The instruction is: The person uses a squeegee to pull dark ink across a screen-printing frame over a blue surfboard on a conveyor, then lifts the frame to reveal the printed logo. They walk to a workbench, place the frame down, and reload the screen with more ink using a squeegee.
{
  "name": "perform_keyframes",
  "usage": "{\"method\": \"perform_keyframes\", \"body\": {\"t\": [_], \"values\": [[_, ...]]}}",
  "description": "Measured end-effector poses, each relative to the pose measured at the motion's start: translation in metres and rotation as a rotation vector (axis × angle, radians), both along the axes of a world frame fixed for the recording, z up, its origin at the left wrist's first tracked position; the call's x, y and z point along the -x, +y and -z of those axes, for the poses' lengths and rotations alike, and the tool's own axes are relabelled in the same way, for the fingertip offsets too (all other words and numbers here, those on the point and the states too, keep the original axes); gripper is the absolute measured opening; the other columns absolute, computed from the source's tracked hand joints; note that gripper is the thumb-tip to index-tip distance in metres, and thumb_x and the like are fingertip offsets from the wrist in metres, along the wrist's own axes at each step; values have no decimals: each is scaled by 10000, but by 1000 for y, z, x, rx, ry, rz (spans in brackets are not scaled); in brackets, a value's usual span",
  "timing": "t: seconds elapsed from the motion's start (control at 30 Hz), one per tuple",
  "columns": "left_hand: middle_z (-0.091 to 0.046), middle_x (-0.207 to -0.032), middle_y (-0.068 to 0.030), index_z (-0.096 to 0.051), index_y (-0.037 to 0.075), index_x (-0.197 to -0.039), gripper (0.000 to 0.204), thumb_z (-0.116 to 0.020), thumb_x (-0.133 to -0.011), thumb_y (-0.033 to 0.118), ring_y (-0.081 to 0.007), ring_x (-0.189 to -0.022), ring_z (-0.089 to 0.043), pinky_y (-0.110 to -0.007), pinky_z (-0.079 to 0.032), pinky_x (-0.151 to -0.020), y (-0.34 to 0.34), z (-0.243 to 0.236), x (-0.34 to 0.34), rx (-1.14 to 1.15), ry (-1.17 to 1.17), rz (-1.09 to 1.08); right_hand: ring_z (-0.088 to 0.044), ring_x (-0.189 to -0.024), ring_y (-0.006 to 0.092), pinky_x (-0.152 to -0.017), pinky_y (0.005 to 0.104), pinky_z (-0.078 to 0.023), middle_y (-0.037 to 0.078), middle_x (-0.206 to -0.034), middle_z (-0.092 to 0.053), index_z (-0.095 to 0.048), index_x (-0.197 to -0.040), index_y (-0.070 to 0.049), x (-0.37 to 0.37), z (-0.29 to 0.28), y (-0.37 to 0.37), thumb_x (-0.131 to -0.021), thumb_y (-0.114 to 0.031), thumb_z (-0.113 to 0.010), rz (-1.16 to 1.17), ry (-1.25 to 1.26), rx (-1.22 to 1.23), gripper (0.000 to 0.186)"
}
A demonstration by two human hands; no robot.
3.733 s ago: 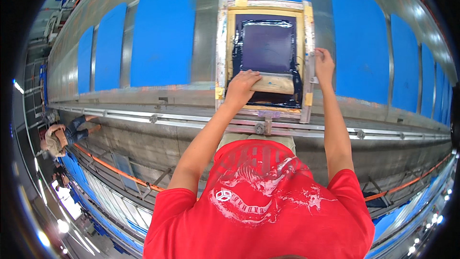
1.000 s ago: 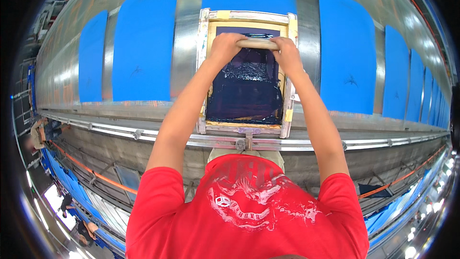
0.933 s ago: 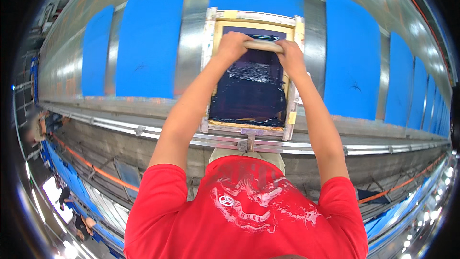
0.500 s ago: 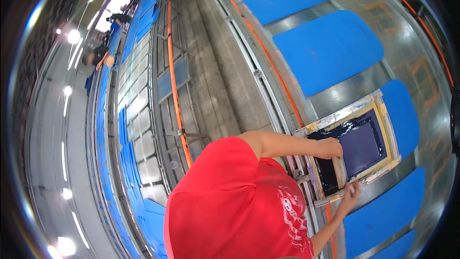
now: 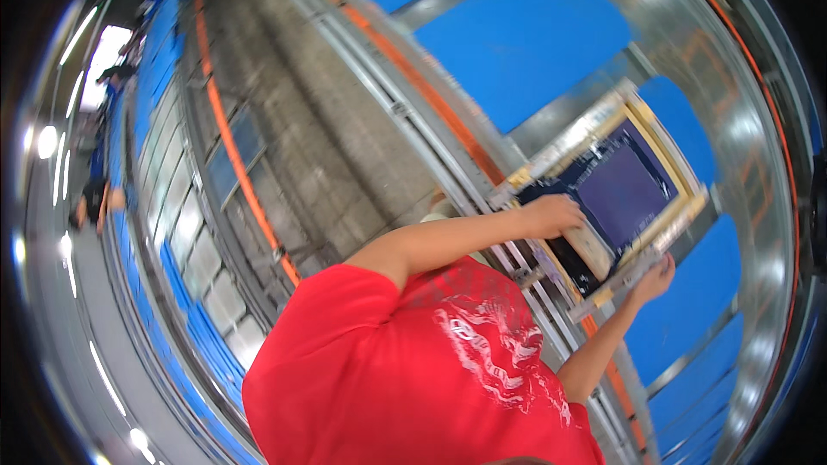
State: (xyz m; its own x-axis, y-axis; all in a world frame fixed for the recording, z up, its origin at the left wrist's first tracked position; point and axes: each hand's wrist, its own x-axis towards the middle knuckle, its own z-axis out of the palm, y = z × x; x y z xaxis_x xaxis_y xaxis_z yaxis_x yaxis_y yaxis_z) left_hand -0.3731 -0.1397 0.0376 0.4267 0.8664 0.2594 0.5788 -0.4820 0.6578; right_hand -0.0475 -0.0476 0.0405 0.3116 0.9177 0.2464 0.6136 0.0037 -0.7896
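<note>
1. The pale wooden bar (image 5: 591, 251) lies inside the near end of the yellow-edged wooden frame (image 5: 677, 153), its long axis crossing sideways.
2. The left hand (image 5: 554, 216), the nearer one, grips its left end.
3. The right hand (image 5: 653, 281) is at the frame's right edge; with this blur, I cannot tell its grip.

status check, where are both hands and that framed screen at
Left hand gripping tan wooden bar. Right hand at side rail of yellow-and-white rectangular frame, contact unclear. Bar lies across dark ink.
</note>
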Motion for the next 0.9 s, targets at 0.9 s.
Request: {"method": "perform_keyframes", "body": {"t": [0.9], "values": [[-633, -1292, -24, -655, 133, -1218, 522, -703, -710, 25, -274, -1233, -558, -434, -413, -1080, -3, -23, 418, 61, 305, -41, -484, -696, 202, -650, 365, -401, 128, -743, -534, -655, -1135, -94, 435, 32, 37, -982, -256, -548, 146, 134, 176, 247]]}}
